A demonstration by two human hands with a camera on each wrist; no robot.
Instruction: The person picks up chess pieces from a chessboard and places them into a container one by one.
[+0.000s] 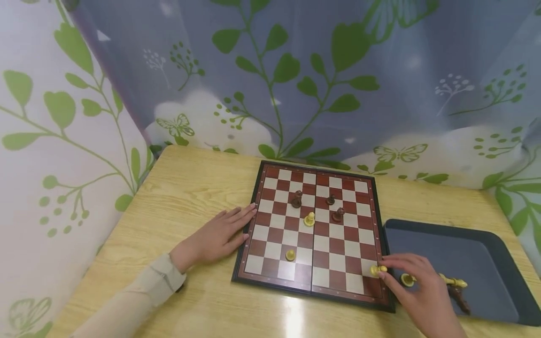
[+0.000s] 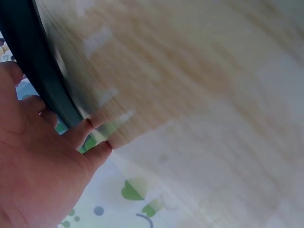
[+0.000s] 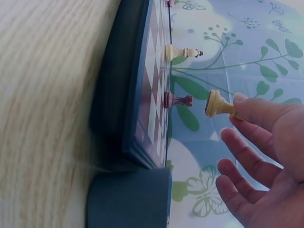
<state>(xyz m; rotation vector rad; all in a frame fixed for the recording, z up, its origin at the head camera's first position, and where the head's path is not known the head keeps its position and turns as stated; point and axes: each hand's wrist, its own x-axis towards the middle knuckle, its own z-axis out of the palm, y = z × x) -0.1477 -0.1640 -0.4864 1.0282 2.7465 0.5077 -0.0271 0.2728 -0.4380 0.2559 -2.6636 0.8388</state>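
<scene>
Thumb and fingertips of my right hand [image 1: 422,286] pinch a pale yellow chess pawn [image 3: 218,104] near its top. In the right wrist view its base is clear of the chessboard [image 3: 152,71]; in the head view it overlaps the near right corner. My left hand [image 1: 220,234] lies palm down on the table, fingers extended, fingertips at the board's left edge. In the left wrist view those fingers [image 2: 97,154] are beside the board's dark side [image 2: 52,71]. Two yellow pieces [image 1: 310,219] and three dark brown pieces [image 1: 338,215] stand on the board.
A dark grey tray [image 1: 486,263] stands right of the board, partly behind my right hand, with several yellow and brown pieces [image 1: 454,281] lying in it. The wooden table [image 1: 181,188] meets a leaf-patterned curtain [image 1: 296,94] at the back and left.
</scene>
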